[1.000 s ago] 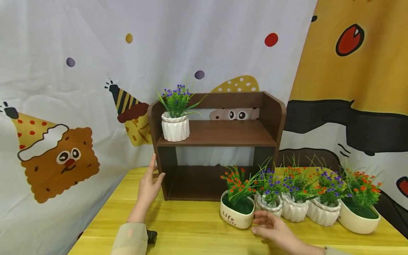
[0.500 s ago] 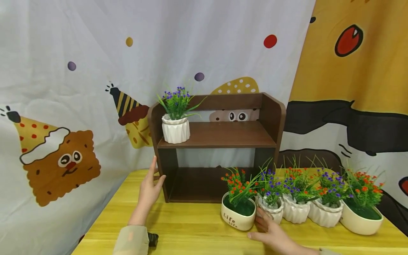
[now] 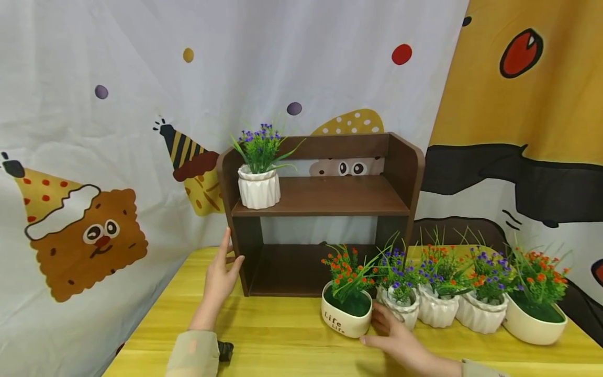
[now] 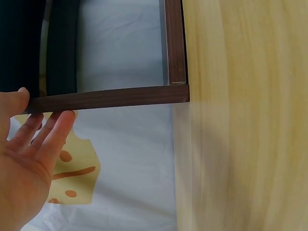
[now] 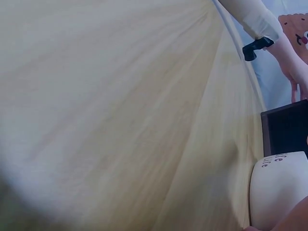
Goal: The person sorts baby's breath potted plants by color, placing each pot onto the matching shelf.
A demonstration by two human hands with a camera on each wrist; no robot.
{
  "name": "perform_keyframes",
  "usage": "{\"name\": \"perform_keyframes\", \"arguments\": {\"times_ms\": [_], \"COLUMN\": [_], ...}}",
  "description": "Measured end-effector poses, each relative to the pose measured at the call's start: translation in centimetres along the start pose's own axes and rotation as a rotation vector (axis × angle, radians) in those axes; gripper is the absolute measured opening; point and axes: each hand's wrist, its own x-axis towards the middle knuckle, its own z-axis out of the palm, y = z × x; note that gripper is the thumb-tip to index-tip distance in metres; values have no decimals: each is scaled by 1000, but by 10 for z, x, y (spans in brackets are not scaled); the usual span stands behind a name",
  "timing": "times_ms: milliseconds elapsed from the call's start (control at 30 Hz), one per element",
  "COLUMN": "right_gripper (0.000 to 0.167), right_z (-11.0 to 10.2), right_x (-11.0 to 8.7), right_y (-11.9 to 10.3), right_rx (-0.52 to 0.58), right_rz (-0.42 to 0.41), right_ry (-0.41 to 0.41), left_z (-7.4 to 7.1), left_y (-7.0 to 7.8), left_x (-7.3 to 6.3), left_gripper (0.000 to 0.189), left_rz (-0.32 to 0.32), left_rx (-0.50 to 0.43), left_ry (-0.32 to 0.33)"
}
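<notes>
My left hand [image 3: 220, 275] holds the left side panel of a brown two-tier shelf [image 3: 320, 201]. In the left wrist view the thumb lies on one face of the panel [image 4: 110, 98] and the fingers [image 4: 60, 130] on the other. At the shelf's right front, my right hand [image 3: 395, 337] grips the right end of a cream oval flowerpot [image 3: 346, 320] marked "Life", with orange flowers. The pot stands upright on the table; some right fingertips are hidden behind it. A white fluted pot [image 3: 260, 188] with purple flowers stands at the left of the upper shelf.
Right of my right hand, several white fluted pots [image 3: 438, 309] of flowers stand in a row, ending in a second cream oval pot [image 3: 534, 324]. The wooden table [image 3: 282, 340] carries everything. A cartoon-printed curtain [image 3: 118, 42] hangs behind.
My right hand has closed in on the near cream flowerpot, which has shifted slightly left, away from the row. My left hand has stayed on the shelf's side.
</notes>
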Motion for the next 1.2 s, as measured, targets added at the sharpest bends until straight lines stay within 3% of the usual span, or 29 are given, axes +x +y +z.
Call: {"name": "perform_keyframes", "arguments": {"times_ms": [333, 567, 833, 1200], "right_gripper": [100, 101, 101, 88], "right_z": [17, 25, 31, 35], "right_x": [22, 39, 47, 54], "right_y": [2, 12, 18, 19], "right_rx": [58, 30, -15, -17], "right_rz": [-8, 27, 21, -3], "right_ry": [114, 219, 284, 321], "left_z": [0, 1, 3, 1], "left_y": [-1, -2, -3, -3], "left_x": [0, 1, -1, -2], "left_gripper": [85, 85, 85, 84], "left_rz": [-21, 34, 18, 13], "left_rx": [0, -8, -17, -7], "left_ry": [-5, 25, 11, 17]}}
